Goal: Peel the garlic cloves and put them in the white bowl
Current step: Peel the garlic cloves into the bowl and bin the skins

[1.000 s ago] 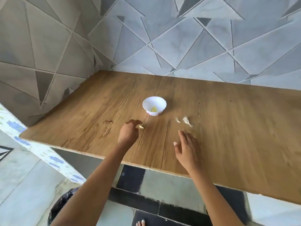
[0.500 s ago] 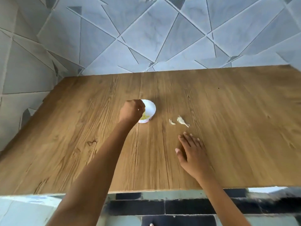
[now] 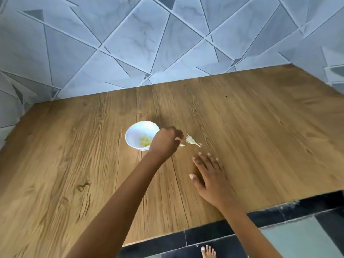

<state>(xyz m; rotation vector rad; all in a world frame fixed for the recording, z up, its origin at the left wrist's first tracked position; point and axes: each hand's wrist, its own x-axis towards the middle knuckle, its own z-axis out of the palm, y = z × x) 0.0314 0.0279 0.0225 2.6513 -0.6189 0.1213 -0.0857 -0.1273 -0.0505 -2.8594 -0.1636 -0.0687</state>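
The white bowl stands on the wooden table and holds several yellowish peeled garlic cloves. Just right of the bowl, my left hand has its fingers curled down, the tips pinching a small garlic clove that lies on the table. A larger piece of garlic with papery skin and a stalk lies a little further right, apart from the fingers. My right hand rests flat on the table nearer to me, fingers straight and spread, holding nothing.
A grey tiled wall runs along the table's far side and left side. The table's near edge crosses the lower right, with dark floor tiles and a bare foot below it.
My left hand went from the table up to the bowl, then right to the small clove. The right hand stayed flat. The camera swung, shifting the whole scene.
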